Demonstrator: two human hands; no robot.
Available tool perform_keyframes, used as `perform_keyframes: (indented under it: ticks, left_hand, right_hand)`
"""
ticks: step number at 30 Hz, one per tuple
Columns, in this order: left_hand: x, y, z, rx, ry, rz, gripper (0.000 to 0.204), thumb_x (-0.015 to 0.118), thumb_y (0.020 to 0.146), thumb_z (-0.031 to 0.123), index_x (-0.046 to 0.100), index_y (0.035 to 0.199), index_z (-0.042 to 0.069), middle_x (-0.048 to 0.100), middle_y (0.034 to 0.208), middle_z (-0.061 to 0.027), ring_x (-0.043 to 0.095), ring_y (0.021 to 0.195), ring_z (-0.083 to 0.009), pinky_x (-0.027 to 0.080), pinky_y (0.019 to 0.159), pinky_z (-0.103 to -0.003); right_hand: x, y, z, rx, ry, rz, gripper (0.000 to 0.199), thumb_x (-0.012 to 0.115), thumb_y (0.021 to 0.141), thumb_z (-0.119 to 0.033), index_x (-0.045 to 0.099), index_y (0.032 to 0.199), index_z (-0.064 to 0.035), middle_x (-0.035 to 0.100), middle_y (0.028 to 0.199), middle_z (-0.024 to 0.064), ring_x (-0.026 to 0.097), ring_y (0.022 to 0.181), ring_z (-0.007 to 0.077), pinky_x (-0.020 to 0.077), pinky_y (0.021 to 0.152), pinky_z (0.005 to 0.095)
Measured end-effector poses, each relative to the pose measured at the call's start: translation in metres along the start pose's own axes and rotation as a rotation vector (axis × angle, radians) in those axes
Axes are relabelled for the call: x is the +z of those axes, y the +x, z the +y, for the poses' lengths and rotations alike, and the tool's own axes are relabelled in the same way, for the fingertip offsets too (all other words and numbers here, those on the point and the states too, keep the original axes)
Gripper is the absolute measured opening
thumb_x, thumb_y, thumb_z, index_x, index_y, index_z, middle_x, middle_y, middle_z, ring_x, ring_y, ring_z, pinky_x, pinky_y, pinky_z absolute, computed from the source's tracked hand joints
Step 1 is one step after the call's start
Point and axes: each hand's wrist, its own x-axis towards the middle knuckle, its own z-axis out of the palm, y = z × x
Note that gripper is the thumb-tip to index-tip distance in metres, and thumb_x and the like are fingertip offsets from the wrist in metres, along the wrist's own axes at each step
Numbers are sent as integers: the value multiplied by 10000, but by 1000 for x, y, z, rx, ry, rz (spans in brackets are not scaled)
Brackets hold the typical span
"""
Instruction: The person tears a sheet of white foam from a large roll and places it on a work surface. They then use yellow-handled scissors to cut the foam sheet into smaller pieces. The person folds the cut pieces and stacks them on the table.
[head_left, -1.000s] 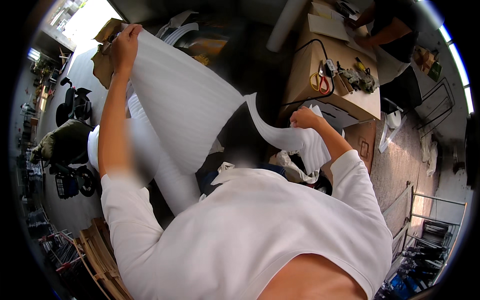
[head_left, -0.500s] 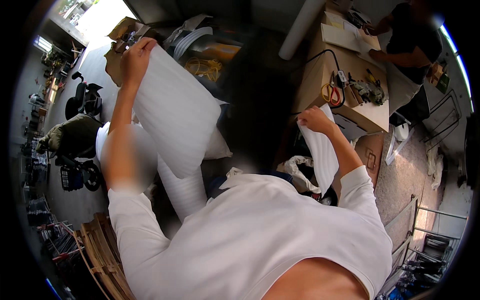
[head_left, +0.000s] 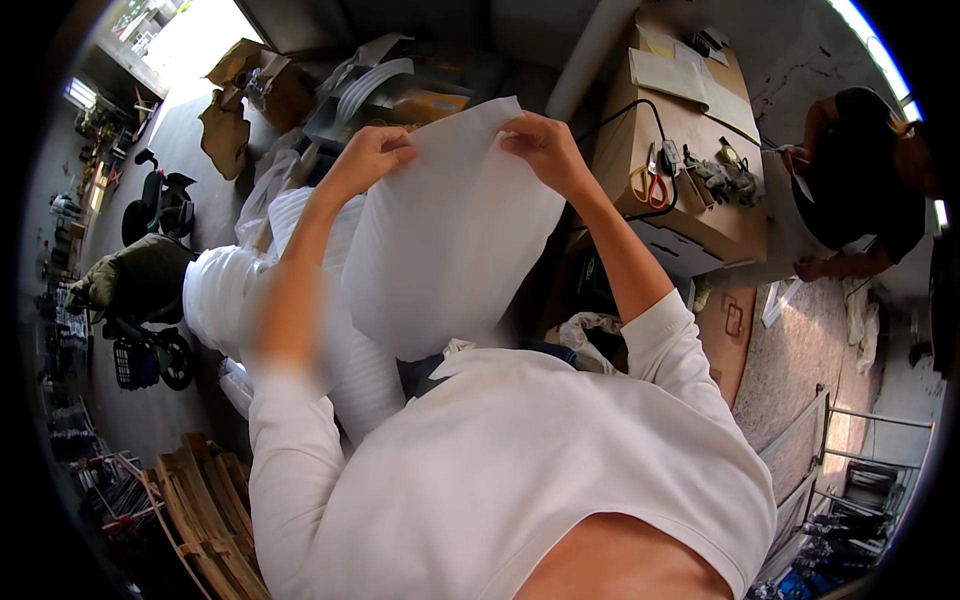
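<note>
Overhead, the white foam sheet (head_left: pixel 450 240) hung folded in front of the person's chest, its top edge pinched at two corners. The left hand (head_left: pixel 372 152) gripped the upper left corner between thumb and fingers, and the right hand (head_left: pixel 545 150) clamped the upper right corner the same way, the two hands near each other with the sheet drooping below them. To fold it cleanly, I judged the corners needed to meet exactly and the loose lower part needed to hang free, since a sheet this limp would likely skew if one hand pulled harder.

Below and to the left lay a big roll of white foam wrap (head_left: pixel 240 290), its loose layers spread right under the sheet, which looked apt to catch the hanging edge. A large cardboard box (head_left: pixel 690 190) stood just to the right, serving as a work surface. Another person in a dark top (head_left: pixel 860 180) worked at its far side, well apart. On the box lay orange-handled scissors (head_left: pixel 650 185) beside a black cable (head_left: pixel 640 120).
</note>
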Motion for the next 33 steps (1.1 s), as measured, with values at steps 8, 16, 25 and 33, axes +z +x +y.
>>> perform_keyframes:
  ticks: [8, 16, 25, 33]
  left_hand:
    - [11, -1, 14, 103, 105, 97, 124, 559, 781, 89, 585, 828, -23, 550, 663, -29, 476, 611, -94, 403, 630, -240]
    - [22, 2, 22, 265, 94, 224, 193, 490, 846, 152, 542, 770, -18, 483, 595, -19, 428, 565, -88, 372, 550, -239]
    - [-57, 10, -63, 104, 220, 682, 261, 429, 857, 247, 545, 720, 57, 527, 611, -86, 523, 605, -214, 406, 573, -312]
    - [-228, -91, -104, -236, 861, 957, 302, 388, 863, 346, 580, 876, 113, 604, 819, -129, 548, 792, -373, 435, 663, -407]
  right_hand:
    - [11, 14, -37, -597, -770, 50, 60, 628, 714, -98, 634, 773, -110, 579, 966, 38, 431, 1104, 200, 112, 1018, 496]
    - [29, 28, -25, -507, -500, -96, 92, 608, 706, -34, 552, 776, -54, 571, 847, 67, 525, 807, 244, 385, 737, 331]
    - [38, -63, 15, -701, -490, -311, 185, 598, 591, 29, 543, 734, -74, 468, 666, 22, 465, 683, 178, 333, 609, 289]
    - [-91, -375, 268, 513, -985, -1199, 199, 540, 733, -261, 633, 881, -166, 614, 885, 105, 562, 921, 230, 403, 801, 372]
